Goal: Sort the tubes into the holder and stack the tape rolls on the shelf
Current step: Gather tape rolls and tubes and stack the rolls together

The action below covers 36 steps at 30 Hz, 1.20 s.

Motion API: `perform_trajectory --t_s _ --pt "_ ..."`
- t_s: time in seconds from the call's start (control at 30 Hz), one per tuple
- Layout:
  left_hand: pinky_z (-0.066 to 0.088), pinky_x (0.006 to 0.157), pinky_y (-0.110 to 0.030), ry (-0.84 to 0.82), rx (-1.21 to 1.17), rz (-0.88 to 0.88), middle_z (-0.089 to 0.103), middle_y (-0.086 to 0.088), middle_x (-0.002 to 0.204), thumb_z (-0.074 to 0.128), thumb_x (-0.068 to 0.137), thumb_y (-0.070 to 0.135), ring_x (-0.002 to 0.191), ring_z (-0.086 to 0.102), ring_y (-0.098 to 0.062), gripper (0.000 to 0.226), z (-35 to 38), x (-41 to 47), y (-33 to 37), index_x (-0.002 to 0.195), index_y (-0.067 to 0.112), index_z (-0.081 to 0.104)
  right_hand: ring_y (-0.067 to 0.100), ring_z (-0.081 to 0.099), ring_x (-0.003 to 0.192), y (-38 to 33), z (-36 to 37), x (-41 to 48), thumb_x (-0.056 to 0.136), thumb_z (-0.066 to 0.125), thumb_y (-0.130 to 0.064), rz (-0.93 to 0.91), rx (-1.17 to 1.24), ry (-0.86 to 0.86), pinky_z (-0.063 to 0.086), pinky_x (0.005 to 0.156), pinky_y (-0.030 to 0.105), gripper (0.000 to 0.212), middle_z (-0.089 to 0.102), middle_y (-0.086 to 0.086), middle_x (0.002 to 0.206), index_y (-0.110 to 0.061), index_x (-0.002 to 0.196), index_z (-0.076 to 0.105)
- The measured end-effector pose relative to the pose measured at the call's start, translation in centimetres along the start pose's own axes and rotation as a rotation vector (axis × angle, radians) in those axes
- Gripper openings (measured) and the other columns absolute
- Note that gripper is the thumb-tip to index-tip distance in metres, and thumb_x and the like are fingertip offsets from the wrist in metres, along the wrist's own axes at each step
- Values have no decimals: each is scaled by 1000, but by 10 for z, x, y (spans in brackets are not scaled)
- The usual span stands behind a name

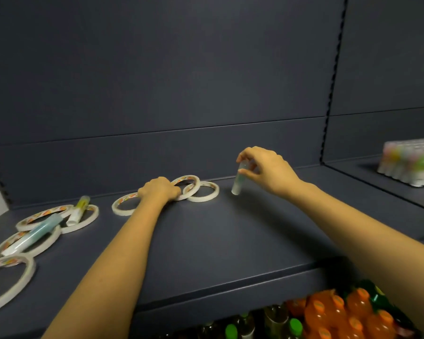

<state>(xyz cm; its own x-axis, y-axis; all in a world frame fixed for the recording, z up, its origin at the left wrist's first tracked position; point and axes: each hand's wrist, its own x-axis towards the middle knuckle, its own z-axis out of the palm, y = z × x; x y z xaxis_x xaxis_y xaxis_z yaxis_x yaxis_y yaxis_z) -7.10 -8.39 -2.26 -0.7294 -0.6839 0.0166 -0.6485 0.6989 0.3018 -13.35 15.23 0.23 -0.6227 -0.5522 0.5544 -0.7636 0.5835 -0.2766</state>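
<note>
Nearest, below the shelf edge: orange-capped juice bottles (338, 311) and green-capped dark bottles (294, 325) on the lower tier. Not part of the task.

Dark grey metal shelf (230, 236) carries everything else. Front left, a thin white tape roll with printed inner liner (32, 267) lies flat, partly cut by the frame edge. Behind it more such rolls overlap loosely; a pale teal plastic tube (31, 234) lies across one, a yellow-topped white tube (77, 210) across another. Both tubes rest on their sides on the rings, so I judge they must come off before those rolls can be stacked.

Mid-shelf: left hand (160, 189), palm down, fingers curled closed over a cluster of white tape rolls (202, 192). One roll leans on its neighbour under the fingers. Probably gathering them for a stack; whether any roll is lifted cannot be told.

Slightly farther right: right hand (264, 170) pinches a clear tube with greenish contents (238, 183) at its upper end between thumb and fingertips, remaining fingers bent. Tube hangs nearly upright, lower end just above or touching the shelf; unclear which. A top grip suits lowering it end-first into a slot.

Far right, next bay: white holder packed with pastel-coloured tubes (411, 165), blurred, well apart from the held tube. Likely its destination.
</note>
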Motion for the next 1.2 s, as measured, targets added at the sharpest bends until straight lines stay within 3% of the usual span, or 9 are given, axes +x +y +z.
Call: perform_trajectory --t_s 0.1,0.27,0.37,0.47,0.67,0.83,0.97,1.1,1.2 --pt "47 80 -34 -144 -153 -2 66 -14 86 62 77 33 93 63 -30 26 -9 7 3 81 8 66 15 57 84 12 -17 -19 90 61 -31 11 -43 0 49 74 33 22 55 -8 104 -23 110 57" --pt "47 91 -40 -36 -168 131 64 -18 97 60 81 36 103 60 -35 31 -22 -1 42 75 6 60 15 57 81 42 -49 -42 89 62 -28 69 -69 36 51 77 36 23 51 -10 98 -20 110 57" --pt "46 78 -37 -12 -131 226 54 -10 78 57 81 36 85 56 -31 32 -21 -17 82 65 10 51 16 57 82 65 -68 -56 89 63 -26 110 -90 53 50 78 36 23 58 -5 105 -19 110 57" --pt "32 60 -27 -15 -131 322 44 -5 62 56 82 37 66 43 -24 37 -13 -37 127 58 11 43 16 56 81 91 -91 -72 89 63 -25 139 -102 72 50 78 37 24 59 -1 105 -17 110 57" --pt "23 51 -23 -13 -173 470 37 -3 53 55 82 39 52 32 -19 45 12 -90 228 51 12 37 14 52 75 154 -152 -116 85 66 -20 171 -146 123 48 73 34 24 61 3 99 -12 107 59" --pt "36 61 -26 -59 -200 566 51 -5 58 56 80 36 55 44 -22 35 37 -144 311 56 11 54 15 55 75 217 -210 -159 85 67 -20 229 -182 155 47 72 31 23 60 1 97 -13 106 59" --pt "34 59 -25 -34 -177 609 48 -3 55 57 80 40 53 42 -20 37 56 -179 367 55 12 52 20 57 76 269 -249 -187 83 69 -17 248 -194 195 49 75 37 25 65 8 97 -9 106 61" --pt "34 61 -26 6 -170 622 42 -2 51 55 82 47 52 39 -20 47 70 -201 410 49 14 49 15 56 75 317 -270 -202 84 68 -18 274 -183 218 46 70 28 24 63 0 95 -10 106 60" --pt "35 60 -25 25 -173 621 42 -2 53 53 84 49 53 40 -19 45 74 -211 433 60 11 54 13 55 74 344 -274 -204 84 68 -19 287 -155 226 46 70 26 25 57 -5 91 -12 106 60"
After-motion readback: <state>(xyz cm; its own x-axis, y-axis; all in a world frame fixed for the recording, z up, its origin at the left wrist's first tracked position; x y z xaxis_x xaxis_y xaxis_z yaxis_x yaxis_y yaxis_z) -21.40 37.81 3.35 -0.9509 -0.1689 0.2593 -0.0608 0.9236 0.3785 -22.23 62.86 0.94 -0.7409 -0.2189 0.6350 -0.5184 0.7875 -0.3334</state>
